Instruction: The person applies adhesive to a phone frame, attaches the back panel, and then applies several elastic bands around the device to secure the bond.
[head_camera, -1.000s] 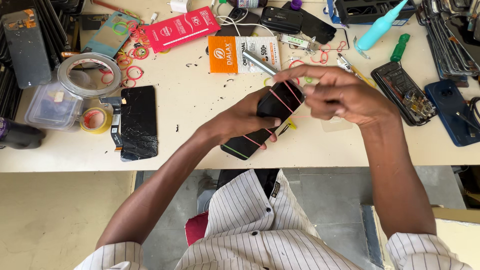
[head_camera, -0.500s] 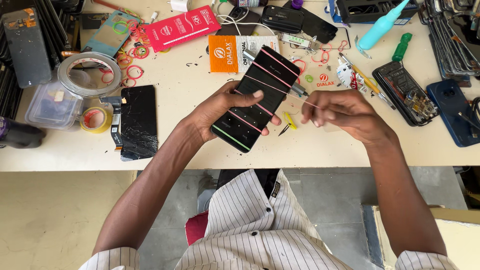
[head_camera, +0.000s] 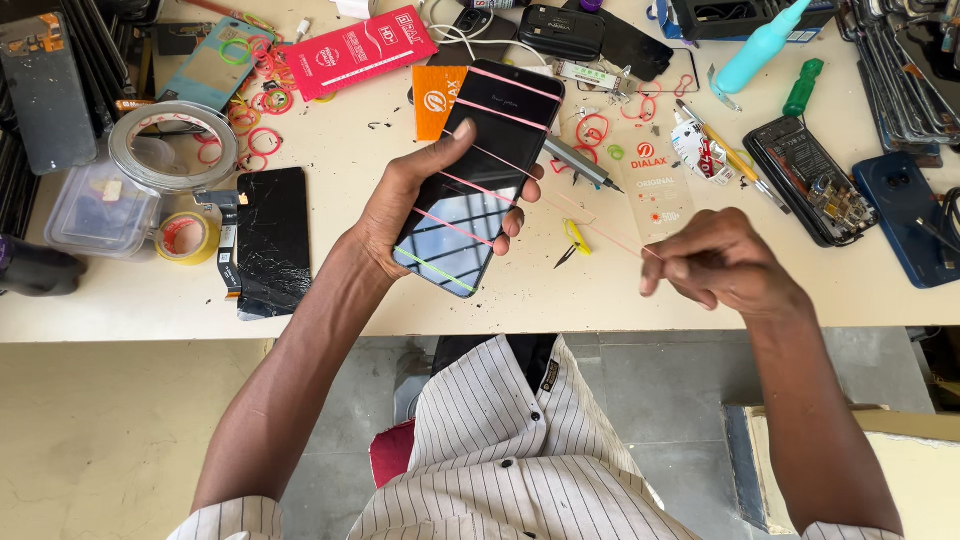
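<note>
Above the near edge of the cream worktable (head_camera: 560, 300), the left hand (head_camera: 420, 205) grips a black smartphone (head_camera: 480, 175) screen-up, thumb lying along its left side and fingertips curled around its right edge. Several rubber bands, pink ones and a green one near the bottom, cross the dark glass at a slant. The right hand (head_camera: 725, 265) is held well to the right of the phone, thumb and forefinger pressed together on a thin pink rubber band (head_camera: 600, 232) that runs taut from the phone's right edge to the pinch; the other fingers are loosely curled. Left of the phone, a cracked black screen panel (head_camera: 270, 235) lies flat on the table, with a yellow tape roll (head_camera: 185, 237) and a clear tape roll (head_camera: 170, 145) beside it. Loose rubber bands (head_camera: 262, 125) lie scattered at upper left. On the right are an opened phone (head_camera: 810, 180), a green-handled screwdriver (head_camera: 803, 87) and a turquoise bottle (head_camera: 760, 45).
</note>
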